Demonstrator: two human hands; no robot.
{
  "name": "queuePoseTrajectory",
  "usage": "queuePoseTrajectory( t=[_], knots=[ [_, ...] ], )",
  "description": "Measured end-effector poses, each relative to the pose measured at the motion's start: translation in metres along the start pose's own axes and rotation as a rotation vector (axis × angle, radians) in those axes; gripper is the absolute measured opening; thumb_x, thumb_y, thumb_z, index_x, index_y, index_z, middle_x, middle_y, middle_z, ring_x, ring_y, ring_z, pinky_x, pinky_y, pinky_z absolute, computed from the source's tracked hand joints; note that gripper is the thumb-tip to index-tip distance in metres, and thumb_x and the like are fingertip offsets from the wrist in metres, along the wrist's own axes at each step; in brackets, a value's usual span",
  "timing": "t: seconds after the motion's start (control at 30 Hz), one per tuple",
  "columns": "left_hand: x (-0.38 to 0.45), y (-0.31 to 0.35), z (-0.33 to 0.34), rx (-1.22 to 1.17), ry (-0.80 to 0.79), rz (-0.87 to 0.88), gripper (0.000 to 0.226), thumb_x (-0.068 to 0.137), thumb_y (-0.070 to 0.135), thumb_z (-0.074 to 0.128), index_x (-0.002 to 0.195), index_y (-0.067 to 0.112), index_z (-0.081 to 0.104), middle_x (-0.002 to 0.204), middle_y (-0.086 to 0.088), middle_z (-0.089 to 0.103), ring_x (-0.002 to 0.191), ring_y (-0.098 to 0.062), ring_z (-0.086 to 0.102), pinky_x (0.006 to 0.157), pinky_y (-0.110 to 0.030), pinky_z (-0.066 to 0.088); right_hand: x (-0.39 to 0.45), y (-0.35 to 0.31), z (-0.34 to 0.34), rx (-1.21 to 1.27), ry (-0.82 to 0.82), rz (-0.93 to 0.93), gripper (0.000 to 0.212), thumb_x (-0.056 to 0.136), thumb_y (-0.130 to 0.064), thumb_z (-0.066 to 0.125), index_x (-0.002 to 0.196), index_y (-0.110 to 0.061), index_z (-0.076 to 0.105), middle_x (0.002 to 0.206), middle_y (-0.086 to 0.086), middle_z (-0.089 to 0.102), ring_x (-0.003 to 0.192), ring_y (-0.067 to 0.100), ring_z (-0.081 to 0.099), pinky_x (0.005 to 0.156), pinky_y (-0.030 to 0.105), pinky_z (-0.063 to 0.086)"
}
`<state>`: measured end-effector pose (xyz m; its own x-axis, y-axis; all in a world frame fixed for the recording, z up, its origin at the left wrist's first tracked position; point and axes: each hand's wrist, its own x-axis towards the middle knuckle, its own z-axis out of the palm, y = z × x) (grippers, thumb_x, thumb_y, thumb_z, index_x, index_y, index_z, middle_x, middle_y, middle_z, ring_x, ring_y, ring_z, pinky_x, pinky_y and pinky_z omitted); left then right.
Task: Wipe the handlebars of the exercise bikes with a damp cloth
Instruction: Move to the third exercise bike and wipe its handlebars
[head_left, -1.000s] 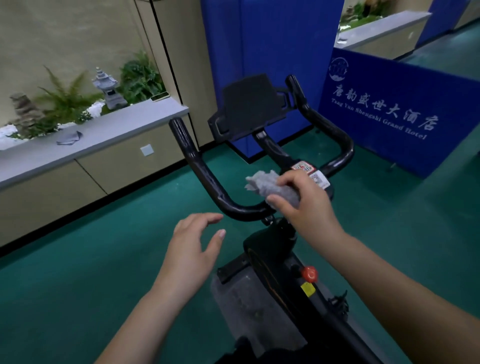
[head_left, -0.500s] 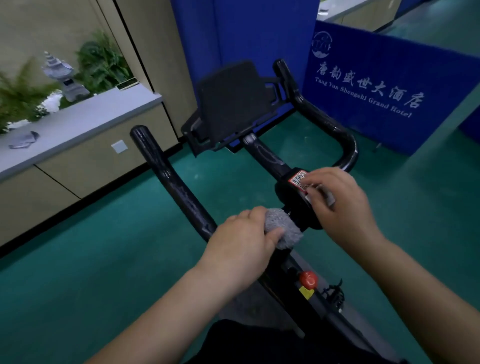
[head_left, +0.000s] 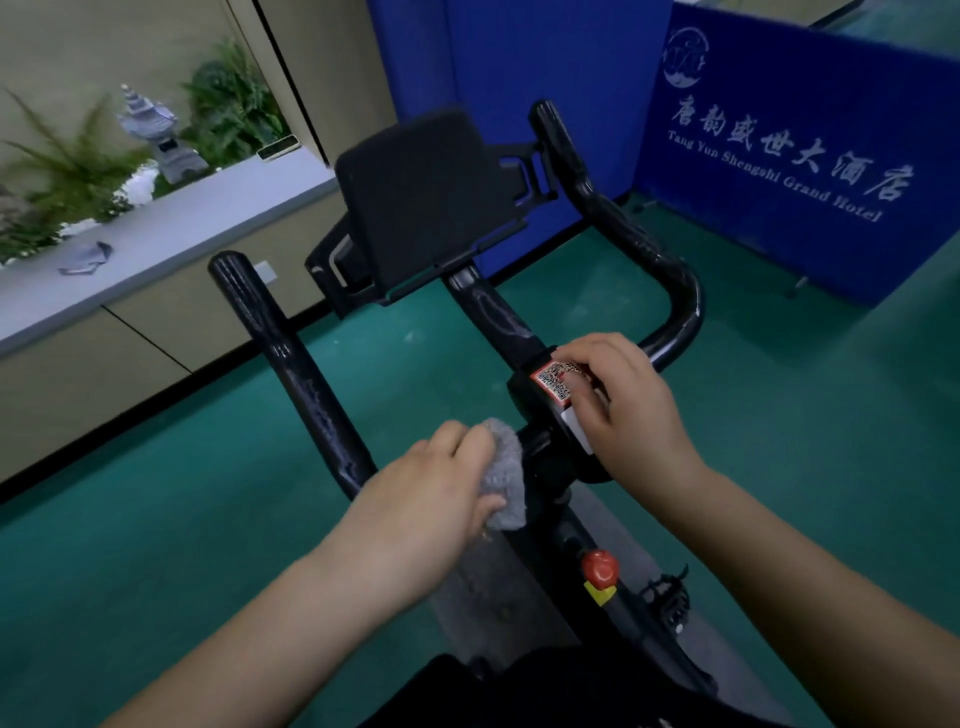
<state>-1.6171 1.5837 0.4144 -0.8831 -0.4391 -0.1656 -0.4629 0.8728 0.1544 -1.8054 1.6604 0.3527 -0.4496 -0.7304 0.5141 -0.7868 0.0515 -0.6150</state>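
Left hand (head_left: 415, 499) is closed round the grey cloth (head_left: 501, 475), pressed at the handlebar (head_left: 301, 374) bend, seven o'clock of the clamp. Right hand (head_left: 623, 410) rests loosely curled there, holding nothing. Next, likely: slide cloth up the left bar.

free: left of handlebar (head_left: 291, 374), over green floor (head_left: 156, 519) | blocked: tablet holder (head_left: 421, 202) ahead

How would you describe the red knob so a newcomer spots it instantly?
Start at the black exercise bike in the middle of the green floor and follow its frame down from the handlebars, below the right hand. The red knob sits on the frame, just above a yellow tag; nothing else on the black frame is a round red knob.
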Motion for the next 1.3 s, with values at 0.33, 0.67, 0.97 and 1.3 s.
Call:
queuePoseTrajectory(
  t=[0.33,0.67,0.97,1.3],
  knots=[
    [0.031,0.029,0.007,-0.090,0.076,-0.130,0.035,0.091,0.044,0.048,0.109,0.017,0.036,0.110,-0.005,0.048,0.100,-0.028,0.052,0.074,-0.034,0.037,0.000,0.005,0.003,0.055,0.035,-0.020,0.019,0.088,-0.012,0.050,0.097,-0.006,0.065,0.099,0.006,0.062,0.094,0.022,0.058,0.089,0.030,0.044],
    [0.046,0.047,0.015,-0.127,0.095,-0.211,0.040,0.087,0.040,0.058,0.105,0.010,0.037,0.112,-0.009,0.046,0.105,-0.028,0.047,0.085,-0.036,0.040,0.000,0.010,0.005,0.038,0.076,-0.034,0.018,0.086,-0.007,0.050,0.092,-0.006,0.067,0.099,0.007,0.063,0.094,0.024,0.058,0.090,0.023,0.039],
    [-0.017,-0.001,0.015,0.045,0.084,-0.062,0.045,0.087,0.041,0.057,0.116,0.010,0.042,0.116,-0.006,0.047,0.107,-0.023,0.047,0.093,-0.030,0.039,-0.002,0.008,0.004,0.039,0.044,-0.035,0.017,0.085,-0.004,0.051,0.093,-0.006,0.066,0.101,0.007,0.062,0.095,0.023,0.055,0.091,0.015,0.035],
    [0.022,0.031,0.020,-0.044,0.114,-0.090,0.047,0.089,0.035,0.055,0.123,0.007,0.039,0.119,-0.010,0.042,0.110,-0.028,0.043,0.094,-0.039,0.039,-0.001,0.006,0.002,0.020,0.033,-0.041,0.020,0.085,-0.008,0.048,0.092,-0.006,0.066,0.101,0.008,0.062,0.093,0.025,0.055,0.092,0.010,0.029]
  ],
)
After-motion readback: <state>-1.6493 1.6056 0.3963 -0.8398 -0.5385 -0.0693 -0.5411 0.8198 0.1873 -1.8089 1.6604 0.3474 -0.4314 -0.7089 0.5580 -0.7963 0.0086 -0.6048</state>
